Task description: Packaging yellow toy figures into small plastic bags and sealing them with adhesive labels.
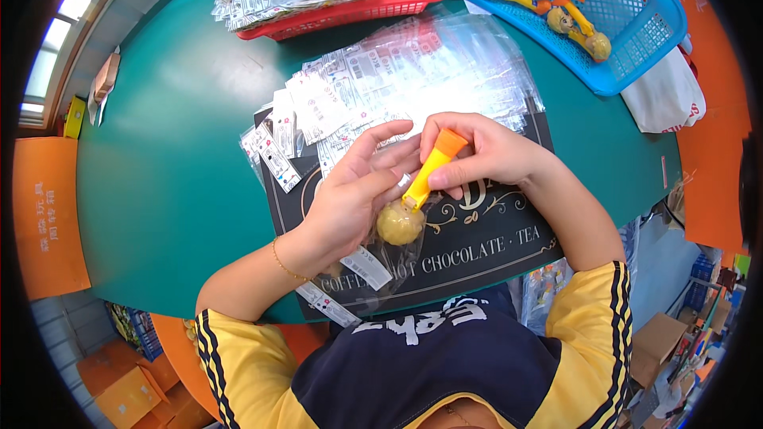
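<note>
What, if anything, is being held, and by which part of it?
The right hand holds the round-headed yellow toy by its yellow shaft, near the orange end. Whether the left hand grips anything cannot be told.

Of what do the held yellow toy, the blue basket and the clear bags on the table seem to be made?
Yellow toy: probably smooth plastic, evenly coloured along its handle.
Blue basket: likely moulded plastic, semi-glossy, with regular perforations.
Clear bags: apparently thin, glossy plastic film, transparent with glare.
</note>
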Demonstrator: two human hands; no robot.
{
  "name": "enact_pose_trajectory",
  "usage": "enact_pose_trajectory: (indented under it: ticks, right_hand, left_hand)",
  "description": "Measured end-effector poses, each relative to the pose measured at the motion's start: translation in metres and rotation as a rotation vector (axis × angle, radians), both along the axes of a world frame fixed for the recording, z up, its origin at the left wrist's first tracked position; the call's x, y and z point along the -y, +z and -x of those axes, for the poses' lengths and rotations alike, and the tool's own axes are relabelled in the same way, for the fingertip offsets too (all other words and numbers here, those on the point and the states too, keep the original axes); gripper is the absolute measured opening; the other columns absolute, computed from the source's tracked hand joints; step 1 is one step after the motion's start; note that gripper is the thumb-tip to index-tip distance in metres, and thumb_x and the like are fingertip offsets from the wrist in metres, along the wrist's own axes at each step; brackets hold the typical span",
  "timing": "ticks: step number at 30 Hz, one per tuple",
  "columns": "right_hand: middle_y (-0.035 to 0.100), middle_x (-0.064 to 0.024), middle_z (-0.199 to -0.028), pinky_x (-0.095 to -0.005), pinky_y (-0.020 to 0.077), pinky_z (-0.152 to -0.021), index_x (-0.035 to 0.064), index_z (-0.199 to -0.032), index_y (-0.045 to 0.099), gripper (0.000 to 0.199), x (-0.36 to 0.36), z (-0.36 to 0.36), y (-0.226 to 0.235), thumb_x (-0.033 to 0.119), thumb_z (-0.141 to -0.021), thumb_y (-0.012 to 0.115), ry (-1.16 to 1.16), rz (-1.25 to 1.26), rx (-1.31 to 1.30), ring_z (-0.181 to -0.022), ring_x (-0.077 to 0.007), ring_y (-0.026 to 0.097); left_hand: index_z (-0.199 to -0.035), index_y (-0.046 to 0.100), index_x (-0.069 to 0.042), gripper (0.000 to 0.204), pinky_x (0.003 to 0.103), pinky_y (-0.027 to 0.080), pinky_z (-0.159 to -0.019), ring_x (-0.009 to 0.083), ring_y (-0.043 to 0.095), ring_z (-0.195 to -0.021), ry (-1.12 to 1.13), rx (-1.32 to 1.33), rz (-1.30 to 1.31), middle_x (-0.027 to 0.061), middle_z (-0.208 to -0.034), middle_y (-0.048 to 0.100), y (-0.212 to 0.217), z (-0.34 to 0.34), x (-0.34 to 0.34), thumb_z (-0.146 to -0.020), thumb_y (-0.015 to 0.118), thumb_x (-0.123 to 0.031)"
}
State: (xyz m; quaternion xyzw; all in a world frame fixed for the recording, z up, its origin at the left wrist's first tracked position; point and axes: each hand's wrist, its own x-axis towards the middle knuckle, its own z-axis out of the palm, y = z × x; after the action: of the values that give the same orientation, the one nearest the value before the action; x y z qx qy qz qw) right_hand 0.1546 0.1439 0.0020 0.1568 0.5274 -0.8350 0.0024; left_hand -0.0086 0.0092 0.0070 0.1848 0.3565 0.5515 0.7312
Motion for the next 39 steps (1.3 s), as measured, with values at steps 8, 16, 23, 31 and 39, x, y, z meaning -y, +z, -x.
enact_pose_trajectory:
  ticks: [8,16,23,31,39]
  right_hand:
    - [0.063,-0.0086,-0.089,-0.0204,0.0482,-0.061,0.0026,-0.097,0.055,0.024,-0.007,-0.001,-0.01,0.006,-0.078,0.069,-0.003,0.024,-0.045,-0.07,-0.0105,0.06]
    - [0.061,-0.0037,-0.095,-0.0221,0.0462,-0.076,0.0026,-0.096,0.059,0.024,0.008,-0.002,0.004,0.007,-0.076,0.073,0.156,-0.327,-0.116,-0.086,-0.0097,0.057]
    - [0.063,-0.0029,-0.088,-0.0191,0.0453,-0.067,0.0019,-0.095,0.059,0.025,-0.005,-0.006,-0.001,0.005,-0.075,0.074,-0.03,-0.326,-0.115,-0.078,-0.0062,0.058]
    - [0.063,-0.0035,-0.087,-0.0194,0.0465,-0.071,0.0007,-0.096,0.059,0.025,-0.01,-0.005,0.005,0.006,-0.076,0.073,-0.004,-0.286,-0.065,-0.08,-0.0076,0.059]
    - [0.061,-0.0029,-0.087,-0.0195,0.0459,-0.071,0.0008,-0.095,0.059,0.025,-0.011,-0.005,-0.001,0.009,-0.076,0.074,0.001,-0.355,-0.027,-0.08,-0.0072,0.057]
  left_hand:
    - [-0.134,0.03,-0.007,0.05,0.037,0.032,-0.106,0.0292,0.038,-0.129,0.095,0.016,-0.002,0.0196,-0.142,0.031,-0.001,0.002,-0.002,-0.087,0.039,0.006]
    - [-0.135,0.03,-0.008,0.051,0.032,0.038,-0.101,0.0262,0.044,-0.124,0.073,-0.027,0.03,0.018,-0.142,0.032,-0.004,0.003,-0.001,-0.087,0.039,0.007]
    - [-0.136,0.027,-0.007,0.052,0.031,0.036,-0.101,0.0235,0.041,-0.126,-0.02,-0.364,-0.106,0.0174,-0.141,0.033,-0.005,0.007,-0.001,-0.089,0.047,0.001]
    - [-0.136,0.03,-0.005,0.052,0.032,0.041,-0.097,0.0225,0.051,-0.115,-0.125,-0.669,-0.101,0.0169,-0.131,0.045,0.01,0.024,-0.004,-0.09,0.053,-0.005]
    - [-0.113,0.056,-0.004,0.031,0.037,0.04,-0.094,0.0275,0.048,-0.116,-0.435,-1.523,-0.645,0.0141,-0.122,0.052,0.043,0.056,-0.005,-0.083,0.058,-0.007]
